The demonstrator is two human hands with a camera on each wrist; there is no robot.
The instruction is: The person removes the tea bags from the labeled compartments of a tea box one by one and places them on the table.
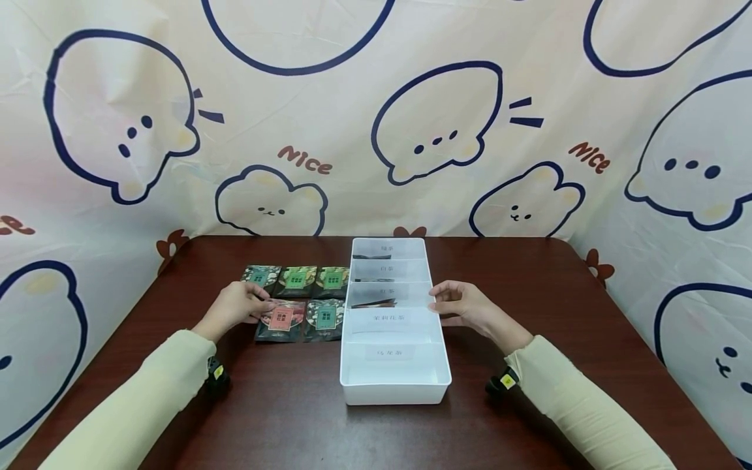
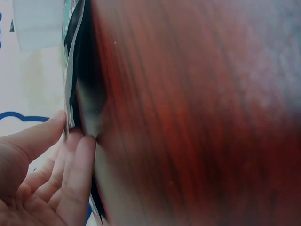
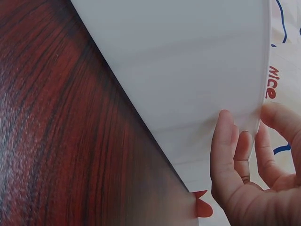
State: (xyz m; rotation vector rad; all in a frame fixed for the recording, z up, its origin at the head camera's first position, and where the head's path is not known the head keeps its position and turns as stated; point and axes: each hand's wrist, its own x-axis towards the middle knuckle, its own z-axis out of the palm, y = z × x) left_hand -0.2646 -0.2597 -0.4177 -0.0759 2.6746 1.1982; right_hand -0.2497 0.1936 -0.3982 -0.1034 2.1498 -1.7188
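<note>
Two hands work at a dark wooden table. The left hand (image 1: 237, 307) pinches the left edge of a flat packet with a red label (image 1: 281, 320) between thumb and fingers; in the left wrist view its thumb (image 2: 44, 134) is against the packet's edge. Beside it lies a packet with a teal label (image 1: 324, 318). The right hand (image 1: 467, 310) holds the right side of a long white divided box (image 1: 396, 393). Close up in the right wrist view, fingers (image 3: 223, 141) touch its outer wall, with other fingertips at the rim.
Behind the red packet lie a teal packet (image 1: 258, 277) and two green packets, one of them (image 1: 296, 281) in the middle. Labelled dividers (image 1: 390, 318) split the box crosswise; dark packet edges show in its far compartments. A patterned curtain (image 1: 352, 130) surrounds the table.
</note>
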